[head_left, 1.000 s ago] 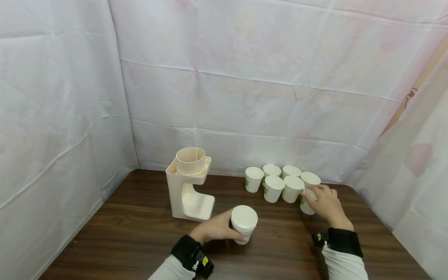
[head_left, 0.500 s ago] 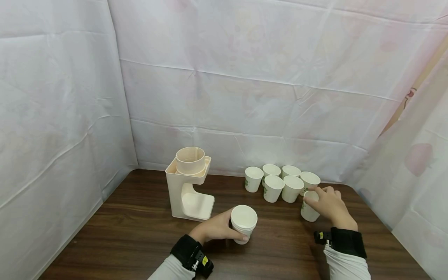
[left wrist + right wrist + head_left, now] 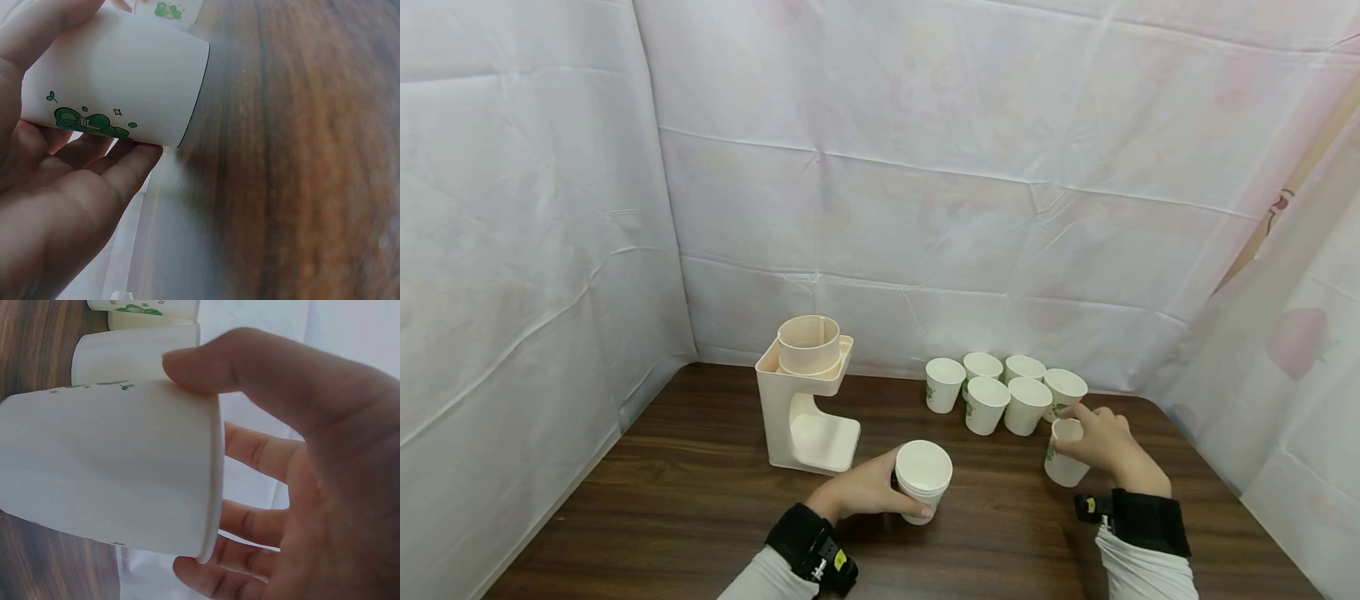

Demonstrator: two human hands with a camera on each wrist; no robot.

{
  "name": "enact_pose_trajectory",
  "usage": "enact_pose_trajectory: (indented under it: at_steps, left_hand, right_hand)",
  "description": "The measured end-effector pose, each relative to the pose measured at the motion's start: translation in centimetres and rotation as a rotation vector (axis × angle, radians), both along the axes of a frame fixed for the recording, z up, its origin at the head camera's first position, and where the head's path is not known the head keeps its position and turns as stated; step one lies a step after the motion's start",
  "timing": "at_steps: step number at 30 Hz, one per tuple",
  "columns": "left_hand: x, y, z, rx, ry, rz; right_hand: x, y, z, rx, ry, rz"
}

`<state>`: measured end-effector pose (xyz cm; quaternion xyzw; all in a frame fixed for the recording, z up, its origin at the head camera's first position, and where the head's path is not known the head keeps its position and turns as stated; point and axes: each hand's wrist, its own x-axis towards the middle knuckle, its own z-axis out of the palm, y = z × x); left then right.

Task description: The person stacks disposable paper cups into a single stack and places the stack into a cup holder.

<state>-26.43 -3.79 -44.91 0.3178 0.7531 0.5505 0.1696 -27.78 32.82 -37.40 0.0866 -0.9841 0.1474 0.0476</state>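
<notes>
My left hand point(image 3: 871, 487) grips a nested stack of white paper cups point(image 3: 922, 468), fingers and thumb wrapped round its side. Close up in the left wrist view, the held stack point(image 3: 125, 75) shows a green printed pattern. On the right, my right hand point(image 3: 1103, 446) holds a single paper cup point(image 3: 1063, 471) near its rim, thumb on the near side. The right wrist view shows this cup point(image 3: 112, 462) large, with the thumb point(image 3: 200, 372) at the rim and the other fingers behind it. Several more paper cups point(image 3: 987, 410) stand upright just beyond.
A cream-coloured cup-dispenser-like stand point(image 3: 781, 425) with a round open holder point(image 3: 807, 354) on top and a flat base is left of my left hand. The dark wooden table point(image 3: 685, 517) is bordered by white cloth walls point(image 3: 880, 217) behind and at both sides.
My right hand has drawn its cup towards me, away from the group, leaving a gap to the cup behind. My left hand and its stack have stayed in place.
</notes>
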Motion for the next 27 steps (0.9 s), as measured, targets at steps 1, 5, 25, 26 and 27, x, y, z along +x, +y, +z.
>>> enact_pose_trajectory:
  at_steps: [1,5,25,26,27]
  left_hand:
    - [0.0,0.0,0.0,0.002,0.001,-0.003]
    - [0.0,0.0,0.0,0.007,0.006,-0.008]
    - [0.0,0.0,0.0,0.002,0.010,-0.008]
    - [0.0,0.0,0.0,0.001,0.010,-0.007]
    - [0.0,0.0,0.0,0.001,0.009,-0.006]
  right_hand:
    - [0.0,0.0,0.0,0.005,-0.005,0.004]
    - [0.1,-0.1,0.2,0.014,-0.023,0.008]
    - [0.9,-1.8,1.7,-0.074,-0.002,0.094]
    - [0.9,-1.9,1.9,-0.075,0.015,0.102]
    - [1.0,-2.0,2.0,-0.075,0.032,0.109]
